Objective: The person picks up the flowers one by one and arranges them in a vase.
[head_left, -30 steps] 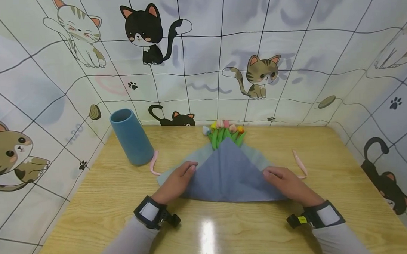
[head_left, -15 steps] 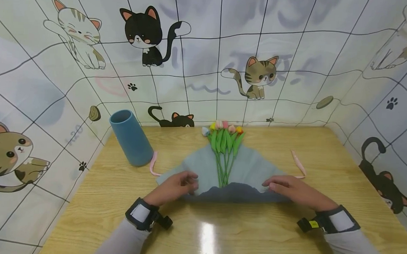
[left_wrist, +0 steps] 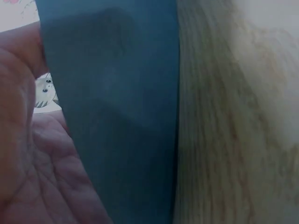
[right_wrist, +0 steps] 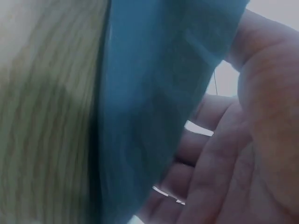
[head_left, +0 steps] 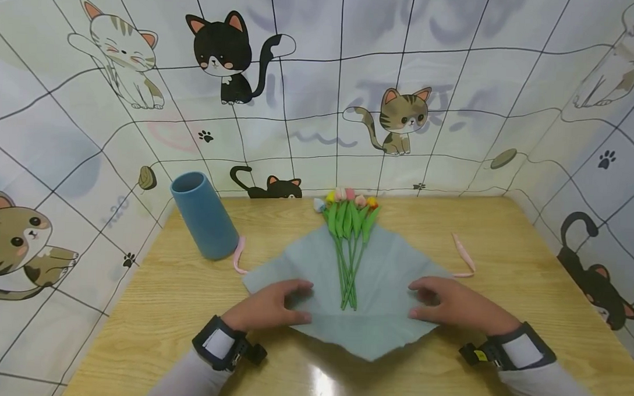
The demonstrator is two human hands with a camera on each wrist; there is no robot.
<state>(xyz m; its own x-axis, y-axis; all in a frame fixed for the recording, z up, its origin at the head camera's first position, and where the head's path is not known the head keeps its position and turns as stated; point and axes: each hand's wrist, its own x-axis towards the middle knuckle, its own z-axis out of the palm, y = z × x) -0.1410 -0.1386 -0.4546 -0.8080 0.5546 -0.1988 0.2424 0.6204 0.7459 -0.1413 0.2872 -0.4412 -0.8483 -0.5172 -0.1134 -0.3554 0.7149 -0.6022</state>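
A bunch of artificial tulips (head_left: pixel 351 246) lies with its green stems on a sheet of grey-blue wrapping paper (head_left: pixel 392 282). Blossoms point toward the back wall, stem ends toward the person. The paper's near flap (head_left: pixel 364 336) spreads forward to a point, with a crease just below the stems. At the left end of this crease is my left hand (head_left: pixel 271 306), thumb and fingers spread apart. My right hand (head_left: pixel 457 305) mirrors it at the right end, thumb apart from its fingers. In both wrist views the paper (left_wrist: pixel 112 107) hides the fingertips partly.
A blue cylindrical vase (head_left: pixel 206 217) stands at the back left of the wooden table (head_left: pixel 150 332). Pink ribbon (head_left: pixel 238 255) shows beside the paper on the left, and another ribbon end (head_left: pixel 464 254) on the right. A cat-patterned cloth (head_left: pixel 320 105) encloses the table's back and sides.
The paper's pointed flap, which covered the stems, has come down toward the person and now lies out in front. Both hands have moved slightly nearer the person and their fingers have spread.
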